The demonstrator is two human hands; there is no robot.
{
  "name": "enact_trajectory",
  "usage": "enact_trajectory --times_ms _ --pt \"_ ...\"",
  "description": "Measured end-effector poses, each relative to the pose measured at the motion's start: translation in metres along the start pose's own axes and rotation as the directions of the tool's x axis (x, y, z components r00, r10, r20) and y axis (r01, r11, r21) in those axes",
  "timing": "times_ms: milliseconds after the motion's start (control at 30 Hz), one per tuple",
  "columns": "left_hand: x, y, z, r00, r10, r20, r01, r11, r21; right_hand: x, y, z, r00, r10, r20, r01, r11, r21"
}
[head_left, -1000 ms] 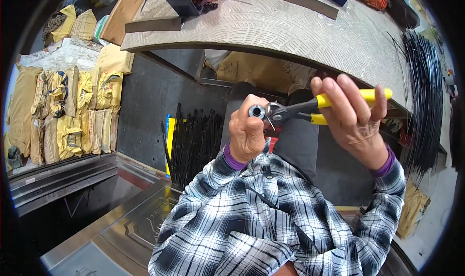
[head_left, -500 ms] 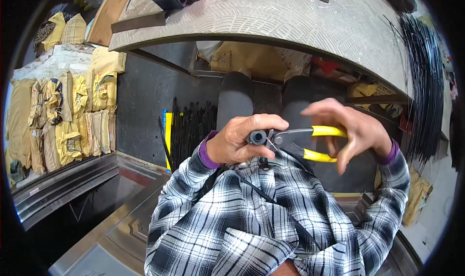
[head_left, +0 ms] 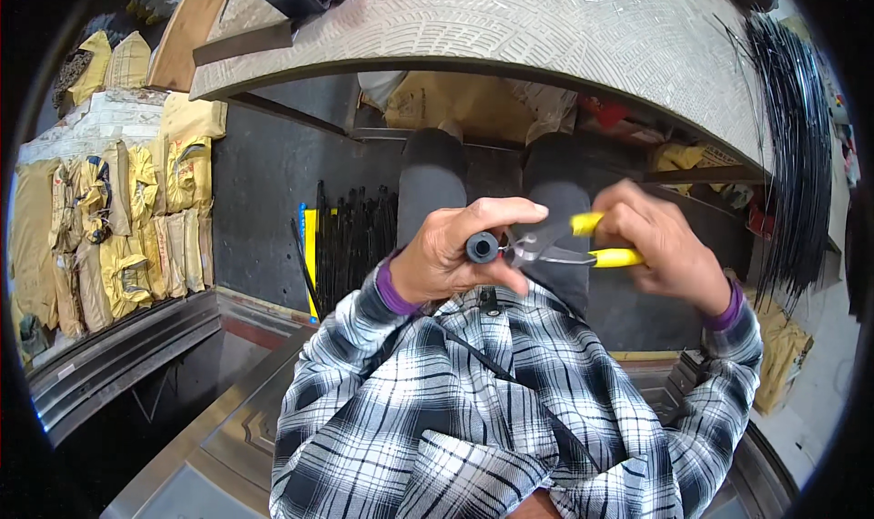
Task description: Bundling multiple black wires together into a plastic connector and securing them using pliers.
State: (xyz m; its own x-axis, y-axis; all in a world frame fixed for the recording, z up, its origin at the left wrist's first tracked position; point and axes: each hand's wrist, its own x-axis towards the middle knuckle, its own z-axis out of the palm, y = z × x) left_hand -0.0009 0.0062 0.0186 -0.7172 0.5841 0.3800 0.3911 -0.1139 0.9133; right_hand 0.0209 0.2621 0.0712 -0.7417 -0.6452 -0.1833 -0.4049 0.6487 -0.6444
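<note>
We grip a short black tube (head_left: 482, 247) in our left hand (head_left: 455, 250), fingers curled closed around it so its round end faces up, just above our lap. Our right hand (head_left: 665, 250) is wrapped around the yellow handles of a pair of cutters (head_left: 569, 246), whose metal tips touch the tube. A bundle of black rods (head_left: 350, 237) stands below the table (head_left: 510, 27).
</note>
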Motion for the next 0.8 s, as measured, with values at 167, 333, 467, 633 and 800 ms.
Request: enact_trajectory --times_ms 167,333,467,633,800 --pt "-0.001 -0.008 -0.006 0.970 0.002 0.241 0.027 0.993 -0.117 0.003 0.012 0.003 0.855 -0.191 0.481 -0.400 0.346 0.849" --pt "-0.003 -0.003 0.001 0.995 -0.095 0.039 0.095 0.995 0.000 -0.005 -0.008 0.007 0.938 -0.271 -0.214 0.110 0.822 -0.558" --pt "0.004 -0.005 -0.008 0.971 0.032 0.238 0.012 0.984 -0.180 -0.005 0.001 -0.003 0.935 -0.111 0.336 -0.091 0.843 0.530" --pt "-0.003 -0.009 -0.011 0.982 -0.036 0.186 0.059 0.991 -0.116 0.000 0.005 -0.006 0.998 -0.066 0.015 0.048 0.843 0.535" --pt "-0.006 -0.010 0.001 0.994 -0.111 0.000 0.111 0.993 -0.032 0.006 0.001 0.018 0.956 -0.204 -0.212 0.095 0.896 -0.434"
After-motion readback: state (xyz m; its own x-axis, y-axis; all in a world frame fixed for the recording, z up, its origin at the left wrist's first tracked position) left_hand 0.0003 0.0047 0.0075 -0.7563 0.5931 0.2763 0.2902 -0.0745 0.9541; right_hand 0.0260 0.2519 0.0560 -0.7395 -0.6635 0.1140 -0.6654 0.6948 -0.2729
